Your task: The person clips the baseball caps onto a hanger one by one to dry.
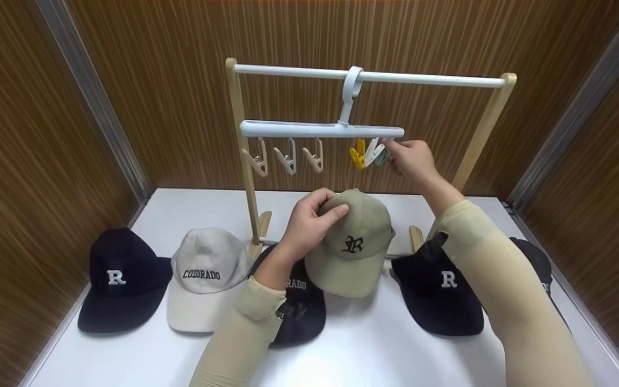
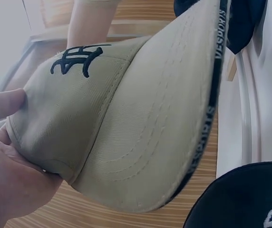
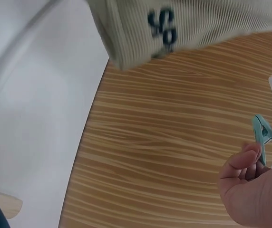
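Note:
A khaki cap (image 1: pixel 363 220) with a dark letter R on its front hangs in the air below the clip hanger (image 1: pixel 293 130). My left hand (image 1: pixel 307 223) grips its crown, thumb on the front panel and fingers behind. In the left wrist view the cap's brim (image 2: pixel 150 123) points away from the hand, with dark lettered trim along its edge. Up at the hanger's right end, my right hand (image 1: pixel 414 161) pinches a teal clip (image 3: pixel 258 124) between thumb and fingers. The cap and this clip are apart. Beside it hang a white clip (image 1: pixel 374 152) and a yellow clip (image 1: pixel 358 155).
The hanger hooks over a white rail (image 1: pixel 427 80) on a wooden-legged rack. Toward its left end hang several pale clips (image 1: pixel 286 159). On the white table stand a navy cap (image 1: pixel 121 285), a beige cap (image 1: pixel 207 269), a black cap (image 1: pixel 309 312) and another R cap (image 1: pixel 433 290).

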A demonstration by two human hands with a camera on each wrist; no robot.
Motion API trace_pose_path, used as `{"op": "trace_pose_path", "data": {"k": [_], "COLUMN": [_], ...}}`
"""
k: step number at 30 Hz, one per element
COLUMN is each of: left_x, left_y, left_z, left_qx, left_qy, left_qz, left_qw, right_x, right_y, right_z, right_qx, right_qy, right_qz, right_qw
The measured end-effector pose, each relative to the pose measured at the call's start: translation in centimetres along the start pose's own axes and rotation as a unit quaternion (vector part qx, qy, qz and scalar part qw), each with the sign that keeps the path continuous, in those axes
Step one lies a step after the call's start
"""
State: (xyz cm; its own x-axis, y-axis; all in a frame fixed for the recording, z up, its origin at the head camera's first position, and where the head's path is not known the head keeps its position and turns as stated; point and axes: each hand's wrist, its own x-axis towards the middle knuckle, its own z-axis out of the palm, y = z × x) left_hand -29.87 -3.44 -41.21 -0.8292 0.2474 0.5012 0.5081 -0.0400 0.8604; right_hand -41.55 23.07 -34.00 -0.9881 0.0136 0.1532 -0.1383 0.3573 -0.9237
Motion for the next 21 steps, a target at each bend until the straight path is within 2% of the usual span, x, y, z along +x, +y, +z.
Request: {"op": "trace_pose_path", "data": {"k": [8, 21], "left_x": [0.8, 2.4], "left_y": [0.1, -0.6], "left_z": [0.1, 0.4], "left_qx": [0.007, 0.061], "left_qy": [0.003, -0.002], "left_qz": [-0.015, -0.033], "left_qw": [0.9999, 0.9976], "right_x": [-0.6, -1.3], "right_y": [-0.1, -0.4], "right_z": [0.0, 0.1], "right_qx": [0.018, 0.015], "right_qy": [-0.008, -0.016], "right_qz": [-0.001, 0.016], "right_qw": [0.9998, 0.9996]}}
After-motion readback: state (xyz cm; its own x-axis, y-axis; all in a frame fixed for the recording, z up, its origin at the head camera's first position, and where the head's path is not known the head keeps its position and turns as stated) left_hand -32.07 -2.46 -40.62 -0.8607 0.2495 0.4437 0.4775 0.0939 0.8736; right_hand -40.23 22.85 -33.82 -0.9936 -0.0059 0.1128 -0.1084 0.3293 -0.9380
